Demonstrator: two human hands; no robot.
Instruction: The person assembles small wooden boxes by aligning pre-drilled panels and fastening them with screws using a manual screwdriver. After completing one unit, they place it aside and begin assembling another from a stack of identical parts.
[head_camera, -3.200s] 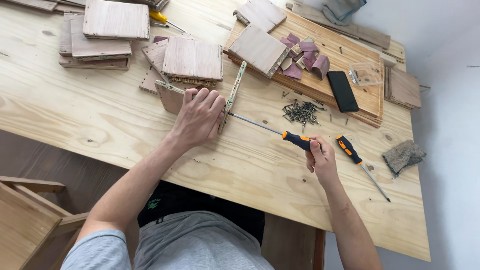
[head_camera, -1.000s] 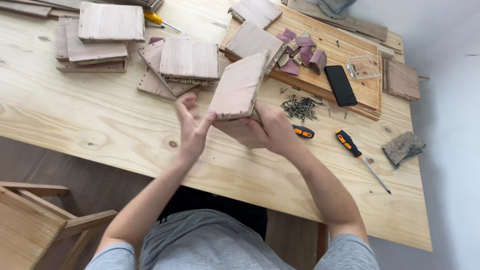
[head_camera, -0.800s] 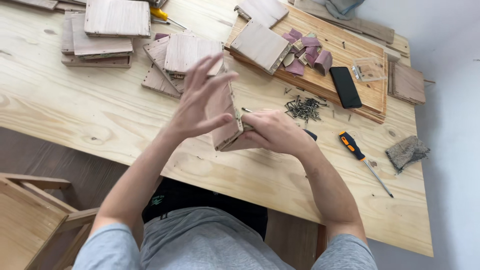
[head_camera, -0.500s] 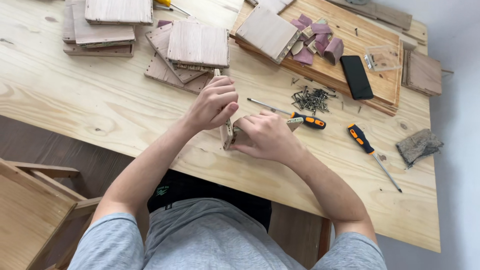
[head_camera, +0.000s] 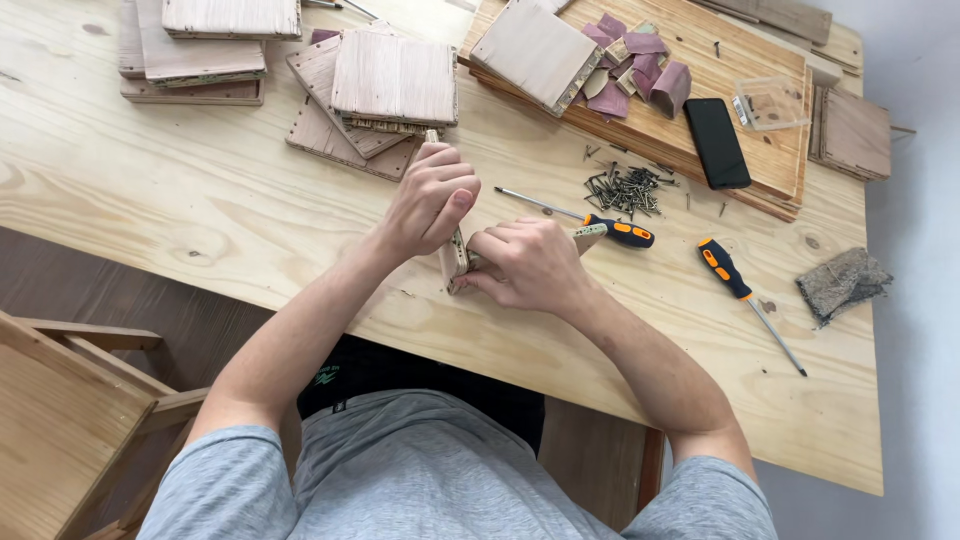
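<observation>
1. We hold a small wooden panel (head_camera: 456, 262) on edge on the workbench (head_camera: 200, 220), close to its near edge.
2. Our left hand (head_camera: 430, 200) curls over the panel's top edge, fingers folded and thumb pressed against it.
3. Our right hand (head_camera: 525, 262) clamps the panel's right side, fingers closed around the wood.
4. Just beyond the panel lies an orange-handled screwdriver (head_camera: 585, 215), touching neither hand.
5. A pile of dark screws (head_camera: 625, 188) sits just past that screwdriver.
6. A second screwdriver (head_camera: 745, 300) lies well to the panel's right.
7. Stacked wooden panels (head_camera: 385, 95) rest farther back from the panel.
</observation>
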